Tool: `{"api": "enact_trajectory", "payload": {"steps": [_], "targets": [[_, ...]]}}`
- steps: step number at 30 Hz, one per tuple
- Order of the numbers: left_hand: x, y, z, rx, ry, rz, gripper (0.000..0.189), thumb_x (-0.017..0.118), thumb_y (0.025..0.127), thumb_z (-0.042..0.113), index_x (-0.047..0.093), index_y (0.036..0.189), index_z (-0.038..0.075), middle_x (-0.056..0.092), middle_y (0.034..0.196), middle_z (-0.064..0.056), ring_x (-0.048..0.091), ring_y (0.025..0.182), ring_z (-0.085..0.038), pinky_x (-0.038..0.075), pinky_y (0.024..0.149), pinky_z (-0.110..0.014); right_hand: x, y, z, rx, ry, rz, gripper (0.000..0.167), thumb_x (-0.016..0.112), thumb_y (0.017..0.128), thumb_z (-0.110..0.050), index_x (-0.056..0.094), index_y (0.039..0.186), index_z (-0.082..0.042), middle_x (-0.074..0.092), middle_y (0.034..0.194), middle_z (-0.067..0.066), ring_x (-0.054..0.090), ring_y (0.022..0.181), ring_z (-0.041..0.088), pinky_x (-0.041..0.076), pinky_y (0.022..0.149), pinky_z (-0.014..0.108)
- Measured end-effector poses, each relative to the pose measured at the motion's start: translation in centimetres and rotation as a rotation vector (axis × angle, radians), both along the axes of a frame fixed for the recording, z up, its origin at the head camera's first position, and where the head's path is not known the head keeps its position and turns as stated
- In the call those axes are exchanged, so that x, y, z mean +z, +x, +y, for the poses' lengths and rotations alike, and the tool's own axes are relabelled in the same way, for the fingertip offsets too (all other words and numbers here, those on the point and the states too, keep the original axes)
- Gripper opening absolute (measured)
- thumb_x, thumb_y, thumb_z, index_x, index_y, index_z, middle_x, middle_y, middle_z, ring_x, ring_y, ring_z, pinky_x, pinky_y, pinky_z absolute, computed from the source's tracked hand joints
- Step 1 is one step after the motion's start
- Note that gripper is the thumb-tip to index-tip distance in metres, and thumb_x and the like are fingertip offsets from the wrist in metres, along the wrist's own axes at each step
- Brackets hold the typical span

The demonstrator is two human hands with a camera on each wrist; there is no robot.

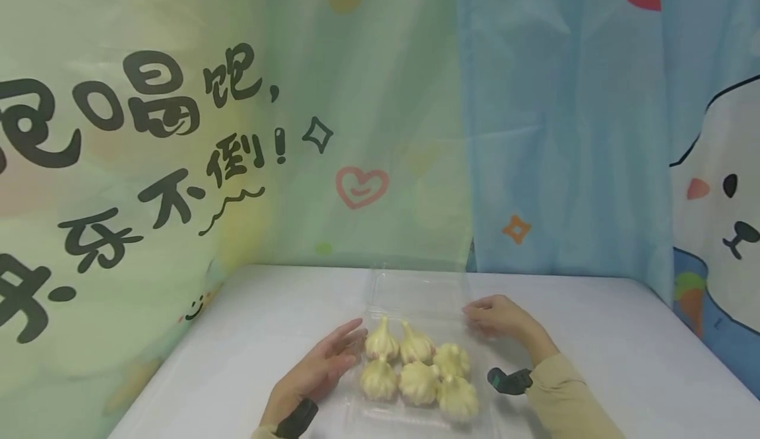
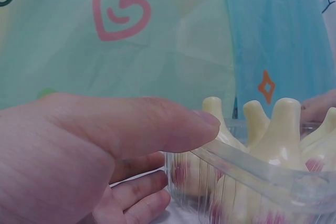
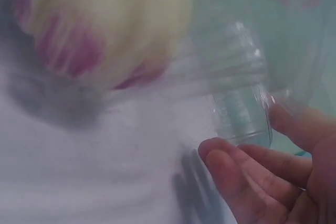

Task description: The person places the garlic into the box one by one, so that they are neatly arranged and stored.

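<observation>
A clear plastic clamshell box point(image 2: 302, 195) stands on the table with its lid point(image 1: 418, 292) folded back on the far side. Several garlic bulbs point(image 1: 418, 382), pale with purple patches, sit in the box in two rows. My left hand point(image 1: 323, 364) is at the box's left side, thumb point(image 2: 178, 129) right at the rim and the other fingers extended along the outer wall. At the lid's right edge, my right hand point(image 1: 501, 317) pinches the clear plastic between thumb point(image 3: 296, 124) and fingers. In the right wrist view one garlic bulb point(image 3: 121, 19) looms large and blurred.
A white table point(image 1: 237, 333) carries the box near its front. Behind it hang a green printed curtain point(image 1: 368, 115) and a blue one point(image 1: 564, 115). Dark wrist straps point(image 1: 298, 418) are on both arms.
</observation>
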State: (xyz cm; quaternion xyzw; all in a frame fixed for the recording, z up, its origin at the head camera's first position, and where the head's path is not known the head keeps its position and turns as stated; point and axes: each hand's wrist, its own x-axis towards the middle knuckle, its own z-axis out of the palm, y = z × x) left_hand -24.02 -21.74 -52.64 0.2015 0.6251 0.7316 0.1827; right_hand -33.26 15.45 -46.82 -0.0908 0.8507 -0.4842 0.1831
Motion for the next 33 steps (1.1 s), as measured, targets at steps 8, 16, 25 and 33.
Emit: {"api": "enact_trajectory", "payload": {"steps": [8,16,25,33], "targets": [[0.4,0.1,0.1,0.013,-0.018,-0.026,0.074,0.059,0.093,0.018,0.015,0.152,0.011,0.013,0.157,-0.023,0.013,0.146,-0.039,0.012,0.118,-0.051,-0.6,0.1,-0.2,-0.015,-0.001,0.071,0.055,0.063,0.091,-0.025,0.049,0.127,0.014,0.068,0.103,0.016,0.066,0.081,0.013,0.056,0.073,0.031],[0.6,0.3,-0.4,0.004,0.004,0.002,0.075,0.057,0.093,0.011,0.010,0.153,0.008,0.011,0.157,-0.024,0.011,0.146,-0.038,0.023,0.117,-0.036,-0.4,-0.1,-0.5,-0.062,-0.092,0.248,0.053,0.070,0.085,-0.018,0.049,0.125,0.009,0.059,0.110,0.023,0.066,0.085,0.017,0.057,0.077,0.035],[0.4,0.0,-0.5,-0.022,0.043,-0.001,0.077,0.056,0.094,0.009,0.006,0.154,0.013,0.010,0.157,-0.024,0.009,0.147,-0.036,0.027,0.115,-0.028,0.6,0.7,-0.8,-0.098,-0.128,0.374,0.049,0.069,0.087,-0.013,0.042,0.126,-0.001,0.053,0.094,0.013,0.065,0.075,0.021,0.054,0.068,0.033],[0.3,-0.2,-0.1,-0.024,0.058,-0.022,0.079,0.056,0.094,0.008,0.004,0.154,0.015,0.011,0.157,-0.023,0.010,0.147,-0.035,0.014,0.119,-0.046,0.2,1.7,-0.1,-0.131,-0.051,0.499,0.027,0.070,0.086,-0.015,0.051,0.101,-0.002,0.057,0.096,0.013,0.066,0.082,0.019,0.051,0.068,0.026]]}}
